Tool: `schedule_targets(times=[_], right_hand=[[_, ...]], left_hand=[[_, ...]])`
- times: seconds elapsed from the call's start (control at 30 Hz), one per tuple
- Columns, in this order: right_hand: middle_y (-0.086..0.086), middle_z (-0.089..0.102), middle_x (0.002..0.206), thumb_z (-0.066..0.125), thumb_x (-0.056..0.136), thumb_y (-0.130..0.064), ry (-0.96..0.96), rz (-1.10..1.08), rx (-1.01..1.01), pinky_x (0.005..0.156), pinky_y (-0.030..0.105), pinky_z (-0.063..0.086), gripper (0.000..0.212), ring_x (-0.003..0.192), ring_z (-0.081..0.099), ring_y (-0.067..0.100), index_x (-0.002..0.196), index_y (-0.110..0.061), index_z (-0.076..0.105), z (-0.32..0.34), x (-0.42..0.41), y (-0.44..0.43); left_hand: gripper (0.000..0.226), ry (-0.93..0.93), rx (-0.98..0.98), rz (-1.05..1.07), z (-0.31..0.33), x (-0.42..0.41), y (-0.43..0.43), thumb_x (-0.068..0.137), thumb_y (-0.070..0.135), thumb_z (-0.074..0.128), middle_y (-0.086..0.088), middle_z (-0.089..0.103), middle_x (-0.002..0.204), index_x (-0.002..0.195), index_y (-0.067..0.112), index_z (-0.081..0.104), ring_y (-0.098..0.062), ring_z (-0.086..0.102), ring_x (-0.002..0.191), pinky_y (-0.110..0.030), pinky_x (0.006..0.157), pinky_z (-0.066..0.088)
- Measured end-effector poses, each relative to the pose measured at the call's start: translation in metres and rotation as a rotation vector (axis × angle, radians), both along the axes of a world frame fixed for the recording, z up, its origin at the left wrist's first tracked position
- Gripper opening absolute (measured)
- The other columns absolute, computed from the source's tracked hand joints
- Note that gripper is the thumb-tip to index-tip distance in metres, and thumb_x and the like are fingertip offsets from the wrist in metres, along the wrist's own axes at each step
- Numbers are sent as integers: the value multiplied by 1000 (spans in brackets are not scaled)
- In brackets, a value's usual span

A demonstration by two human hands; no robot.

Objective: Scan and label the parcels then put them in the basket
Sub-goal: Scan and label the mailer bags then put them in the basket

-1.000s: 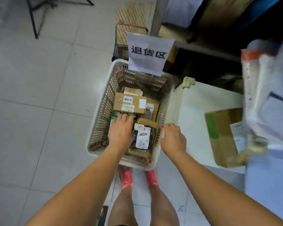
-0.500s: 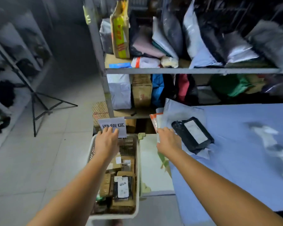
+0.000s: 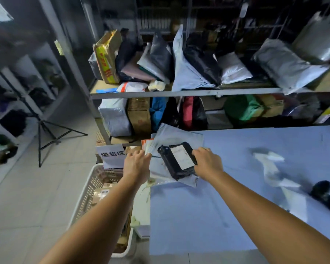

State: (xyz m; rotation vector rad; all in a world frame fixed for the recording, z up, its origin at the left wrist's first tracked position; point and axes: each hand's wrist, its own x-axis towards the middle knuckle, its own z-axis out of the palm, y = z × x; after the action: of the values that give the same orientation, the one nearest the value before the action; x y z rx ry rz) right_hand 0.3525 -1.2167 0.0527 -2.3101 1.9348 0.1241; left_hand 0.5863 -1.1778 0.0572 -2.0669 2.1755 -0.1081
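Brown parcels lie in the white basket at lower left, largely hidden by the left forearm. Half a second ago the left hand was at the paper sign over the basket. It now sits further right, fingertips against the left edge of a grey mailer; whether they pinch it cannot be told. The right hand has gone from that edge to the black parcel lying on the mailer in mid-frame, fingers curled over its right side. At right, white papers and a dark handled object are blurred, the latter cut by the frame. All rest on a blue table cover. Beyond stand a metal shelf packed with bags and a tripod on the tiled floor.
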Motion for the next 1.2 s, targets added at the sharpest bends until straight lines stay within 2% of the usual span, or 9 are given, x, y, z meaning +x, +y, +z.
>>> schedule_targets(times=[0.13,0.27,0.4,0.57,0.67,0.77,0.97,1.1,1.2], right_hand=[[0,53,120,60,89,-17,-60,-19,16,72,32,43,32,118,49,23,120,-22,54,-19,-27,-23],[2,53,127,63,91,-24,-125,-41,110,84,38,49,38,119,49,26,127,-21,52,-46,-38,-55],[5,53,132,64,90,-29,-301,-153,260,91,37,48,49,121,51,27,136,-21,48,-76,-35,-82],[7,55,137,65,92,-32,-545,-351,453,100,36,45,58,123,54,29,143,-16,42,-103,-23,-113],[9,63,127,67,90,-29,-606,-416,476,100,37,48,46,119,59,31,130,-11,57,-112,-22,-124],[10,71,111,71,83,-37,-652,-447,525,90,46,55,35,105,66,31,111,-15,67,-119,-35,-127],[3,72,104,74,82,-36,-811,-471,502,83,47,59,17,98,68,24,96,-27,68,-111,-87,-118],[1,71,97,74,80,-37,-836,-515,451,78,48,60,28,90,69,23,100,-18,68,-104,-146,-101],[-2,70,96,72,82,-37,-849,-537,442,72,42,61,29,86,70,22,105,-20,67,-100,-202,-75]], left_hand=[[40,31,52,17,-15,-34,-19,90,23,62,-7,56,128,128,17,54,-24,52,118,-35,90,44],[33,197,69,118,-54,-44,-48,92,31,61,-5,60,126,122,17,57,-23,56,115,-34,90,47],[32,519,181,355,-96,-55,-69,95,39,56,-10,64,114,109,10,57,-26,59,102,-35,79,50],[35,1024,235,642,-124,-76,-91,91,36,67,-8,70,96,118,14,57,-15,59,75,-25,57,41],[38,1199,207,766,-134,-81,-99,88,31,73,-9,71,90,119,15,57,-14,59,65,-23,50,43],[42,1318,195,822,-140,-89,-100,88,22,74,0,59,67,124,15,53,-7,50,49,-17,40,36],[42,1385,185,763,-133,-126,-103,87,14,74,-4,58,76,124,14,55,-12,56,60,-17,42,41],[44,1366,189,685,-130,-177,-94,85,16,76,-7,61,81,124,13,56,-18,60,67,-27,56,48],[42,1362,226,633,-130,-227,-76,86,19,76,-9,63,87,122,14,55,-19,61,72,-31,63,50]])
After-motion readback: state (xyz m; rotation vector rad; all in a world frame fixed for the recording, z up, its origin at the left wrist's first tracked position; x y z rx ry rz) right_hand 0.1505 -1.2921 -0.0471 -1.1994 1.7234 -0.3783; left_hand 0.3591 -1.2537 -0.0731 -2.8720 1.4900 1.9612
